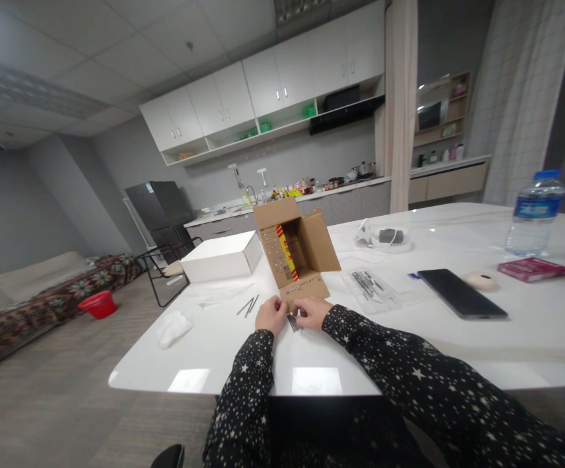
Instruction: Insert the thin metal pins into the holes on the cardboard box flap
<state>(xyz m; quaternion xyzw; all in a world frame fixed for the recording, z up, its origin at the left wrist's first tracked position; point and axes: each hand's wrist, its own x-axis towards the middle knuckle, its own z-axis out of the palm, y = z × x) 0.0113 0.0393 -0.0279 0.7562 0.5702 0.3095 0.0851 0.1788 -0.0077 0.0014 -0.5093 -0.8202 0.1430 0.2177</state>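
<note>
Hands, left hand (271, 314) and right hand (313, 312), pinched on small metal pieces (294, 322).

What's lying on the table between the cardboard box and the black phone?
In the head view, a clear plastic tray holding thin metal pieces lies between the open cardboard box and the black phone, on the white table.

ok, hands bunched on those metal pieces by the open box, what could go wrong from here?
1. Both hands, left hand and right hand, pinch a small bundle of metal pieces; some could slip and scatter across the glossy table.
2. The open cardboard box stands right behind the knuckles; a nudge might tip it.
3. Loose metal rods lie beside the left hand and could roll off.
</note>
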